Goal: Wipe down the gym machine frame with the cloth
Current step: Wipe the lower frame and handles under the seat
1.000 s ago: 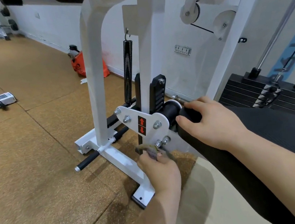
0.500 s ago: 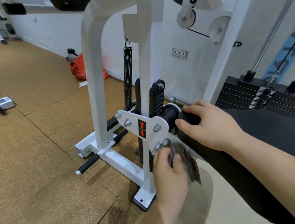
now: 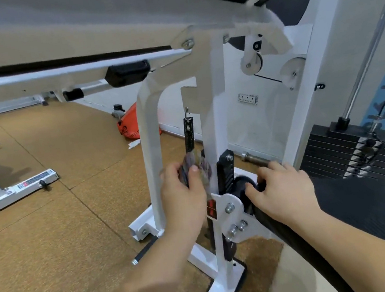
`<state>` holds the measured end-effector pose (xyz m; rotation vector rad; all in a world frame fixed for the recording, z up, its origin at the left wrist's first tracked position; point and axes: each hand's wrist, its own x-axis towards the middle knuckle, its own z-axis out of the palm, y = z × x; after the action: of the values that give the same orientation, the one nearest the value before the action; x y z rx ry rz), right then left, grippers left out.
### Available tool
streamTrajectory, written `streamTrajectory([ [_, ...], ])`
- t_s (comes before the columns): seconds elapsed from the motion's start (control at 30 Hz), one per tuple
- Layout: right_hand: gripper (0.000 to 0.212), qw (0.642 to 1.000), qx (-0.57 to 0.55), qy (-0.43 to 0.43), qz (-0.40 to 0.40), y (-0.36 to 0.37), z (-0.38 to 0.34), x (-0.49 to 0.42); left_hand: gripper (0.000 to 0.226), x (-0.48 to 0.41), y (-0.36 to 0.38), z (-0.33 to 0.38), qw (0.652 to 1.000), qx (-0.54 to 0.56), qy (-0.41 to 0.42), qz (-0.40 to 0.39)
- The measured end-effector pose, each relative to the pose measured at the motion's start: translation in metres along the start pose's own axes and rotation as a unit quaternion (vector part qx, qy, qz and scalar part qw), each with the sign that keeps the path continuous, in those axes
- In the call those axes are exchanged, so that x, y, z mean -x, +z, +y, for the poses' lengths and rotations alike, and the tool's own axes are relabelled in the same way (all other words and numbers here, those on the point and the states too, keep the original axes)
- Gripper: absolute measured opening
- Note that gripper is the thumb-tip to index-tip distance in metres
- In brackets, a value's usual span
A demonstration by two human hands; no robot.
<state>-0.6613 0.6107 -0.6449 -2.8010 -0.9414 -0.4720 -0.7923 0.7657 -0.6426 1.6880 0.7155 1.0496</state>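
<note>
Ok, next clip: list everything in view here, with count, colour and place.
machine frame: one, white, centre.
spring: one, black, hanging between the frame's uprights.
cloth: one, grey patterned, between the uprights, just below the spring.
roller pad: one, black, right of the frame's bolted plate.
weight stack: one, black, far right.
pulleys: two, white, upper right.
bag: one, orange, by the far wall.
second machine base: one, white, floor at left.
left hand: one, holds the cloth.
right hand: one, grips the roller pad.
</note>
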Motion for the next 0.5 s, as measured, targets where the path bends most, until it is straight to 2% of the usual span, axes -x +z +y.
streamTrajectory([
  [0.1, 0.037, 1.0, -0.002, 0.011, 0.003, -0.002, 0.0, -0.001, 0.026, -0.024, 0.019, 0.028, 0.994, -0.021, 0.106, -0.02],
  [0.17, 0.035, 1.0, 0.006, 0.014, -0.007, -0.001, 0.0, 0.0, 0.023, -0.024, 0.033, 0.017, 0.984, -0.052, 0.16, -0.049],
  [0.3, 0.034, 1.0, 0.002, 0.022, -0.006, -0.002, -0.001, 0.001, 0.005, -0.012, 0.035, -0.026, 0.99, -0.063, 0.122, -0.037],
  [0.4, 0.035, 1.0, 0.016, 0.016, -0.01, -0.003, -0.002, 0.001, 0.009, -0.03, 0.031, -0.011, 0.988, -0.052, 0.132, -0.057],
  [0.5, 0.036, 1.0, 0.015, 0.014, -0.016, -0.004, -0.002, 0.001, 0.023, -0.06, 0.033, 0.03, 0.988, -0.029, 0.154, -0.007],
])
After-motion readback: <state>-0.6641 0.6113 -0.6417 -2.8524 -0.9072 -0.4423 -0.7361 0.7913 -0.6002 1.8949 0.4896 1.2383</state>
